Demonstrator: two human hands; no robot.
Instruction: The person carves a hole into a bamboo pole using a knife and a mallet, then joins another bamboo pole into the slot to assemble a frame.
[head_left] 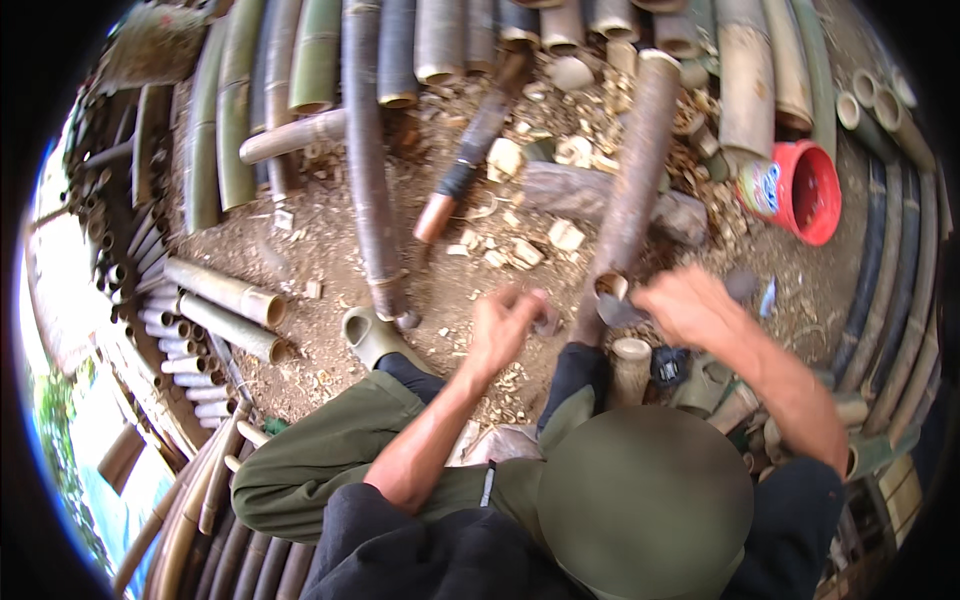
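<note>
Brown dirt floor [320, 235], scattered wood chips [565, 236], bamboo poles [370, 180], red bucket [815, 195]

View: head, left fisheye | Position: above the green trousers [320, 432] | Facing: steeply down, image upright | Range: near left hand [503, 325] and right hand [685, 307], farther from upper bamboo poles [440, 40]

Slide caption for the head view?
Right hand beside the open end of a bamboo pole, left hand nearby, wood chips and a red bucket beyond.
</note>
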